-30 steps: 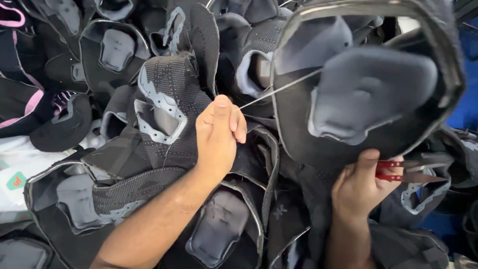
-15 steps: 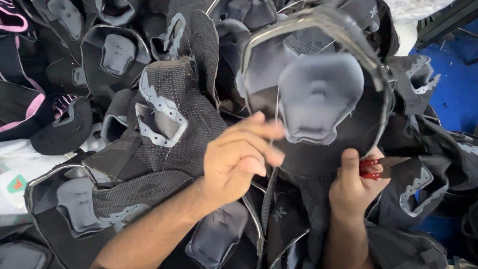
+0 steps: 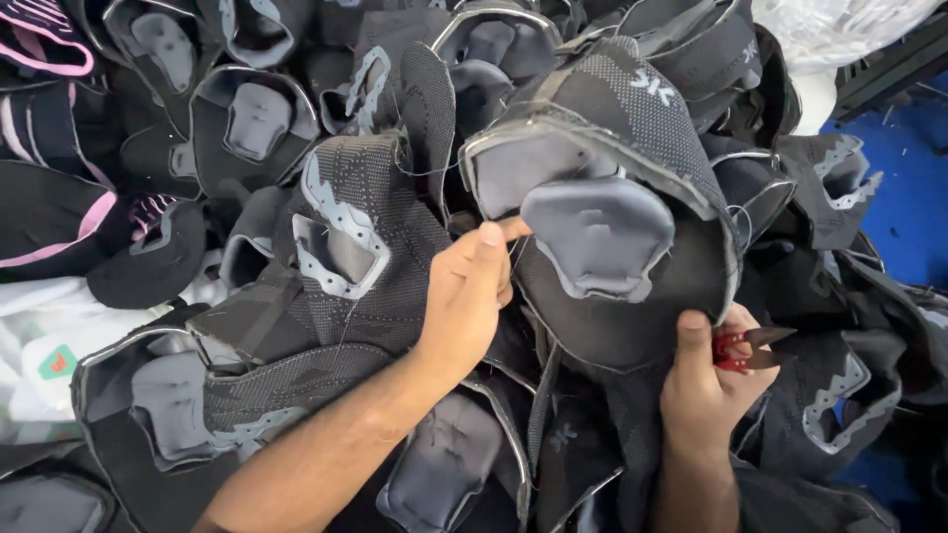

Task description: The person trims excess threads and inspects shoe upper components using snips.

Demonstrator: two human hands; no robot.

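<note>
A black knitted shoe upper (image 3: 632,296) with a grey padded tongue piece (image 3: 597,237) is held up over the pile, its inside turned toward me. My left hand (image 3: 469,291) pinches its left edge between thumb and fingers. My right hand (image 3: 706,380) grips the lower right edge of the same upper and also holds small red-handled thread snips (image 3: 746,347), blades pointing right. A loose thread hangs near the upper's right rim.
A deep pile of similar black and grey shoe uppers (image 3: 336,257) fills the view. Black pieces with pink trim (image 3: 59,227) lie at far left, over white material (image 3: 49,355). A blue surface (image 3: 904,197) shows at the right edge.
The held upper has turned and dropped lower. My left hand let go of a pulled thread and moved to the upper's left edge. My right hand stayed on the lower edge with the snips.
</note>
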